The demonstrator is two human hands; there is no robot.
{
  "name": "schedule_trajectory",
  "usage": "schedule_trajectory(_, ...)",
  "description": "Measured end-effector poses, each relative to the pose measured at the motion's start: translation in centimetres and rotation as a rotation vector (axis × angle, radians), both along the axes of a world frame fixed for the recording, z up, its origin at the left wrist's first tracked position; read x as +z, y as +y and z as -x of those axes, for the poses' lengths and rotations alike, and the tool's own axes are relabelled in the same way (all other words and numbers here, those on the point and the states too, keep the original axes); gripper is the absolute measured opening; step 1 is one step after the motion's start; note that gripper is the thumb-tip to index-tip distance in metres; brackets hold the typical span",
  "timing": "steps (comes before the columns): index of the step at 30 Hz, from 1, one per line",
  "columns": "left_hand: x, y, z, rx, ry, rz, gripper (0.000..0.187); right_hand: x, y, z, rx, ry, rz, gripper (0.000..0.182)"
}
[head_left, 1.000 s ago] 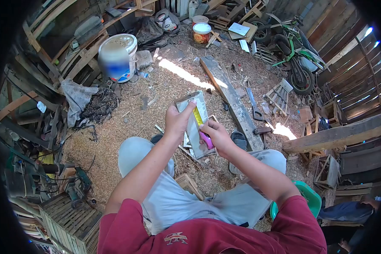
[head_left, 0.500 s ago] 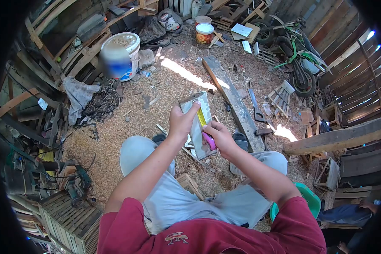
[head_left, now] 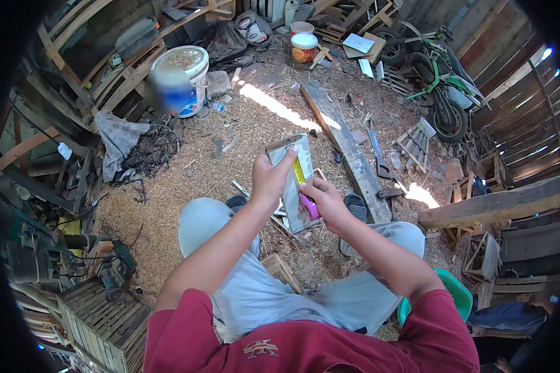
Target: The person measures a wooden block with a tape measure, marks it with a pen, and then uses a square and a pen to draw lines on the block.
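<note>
We see a moderately bright daytime scene, with sunlight entering through gaps in the plank wall (head_left: 535, 118) at right, where slits glare bluish white. Hard sunlit patches burn out on the floor (head_left: 211, 168), while the rest lies in softer, even shade. The left side and lower right corner sink into dimness. Our wide lens bends the edges strongly inside a black rounded border, and a smudge blurs the large white bucket (head_left: 183, 78).

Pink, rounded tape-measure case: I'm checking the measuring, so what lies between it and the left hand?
In the head view, a narrow yellow tape blade runs between the pink case and left hand, over a flat grey board.
</note>
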State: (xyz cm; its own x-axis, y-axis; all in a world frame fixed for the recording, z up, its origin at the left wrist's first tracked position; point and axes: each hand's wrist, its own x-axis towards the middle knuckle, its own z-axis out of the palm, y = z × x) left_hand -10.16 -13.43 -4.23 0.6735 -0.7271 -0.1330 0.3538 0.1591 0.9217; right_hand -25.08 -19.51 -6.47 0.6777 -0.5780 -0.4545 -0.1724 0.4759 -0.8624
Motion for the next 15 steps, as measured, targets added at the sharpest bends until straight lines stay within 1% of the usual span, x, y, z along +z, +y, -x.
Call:
schedule_trajectory(4,-0.26,-0.02,-0.05,0.006,-0.011,0.007,0.032,0.02,0.07,-0.03,0.0,-0.005,0.016,0.022)
schedule_trajectory(8,-0.45,-0.27,-0.05,0.023,-0.027,0.07,0.031,-0.51,-0.2,-0.11,0.003,-0.017,0.031,0.022)
schedule_trajectory(12,-0.12,-0.13,-0.2,0.02,-0.032,0.065,0.03,-0.17,-0.01,-0.23,-0.006,-0.044,0.018,0.022)
schedule_trajectory(15,-0.11,-0.26,-0.27,0.037,-0.033,0.066,0.029,-0.09,-0.03,-0.41,-0.002,-0.029,0.056,0.022)
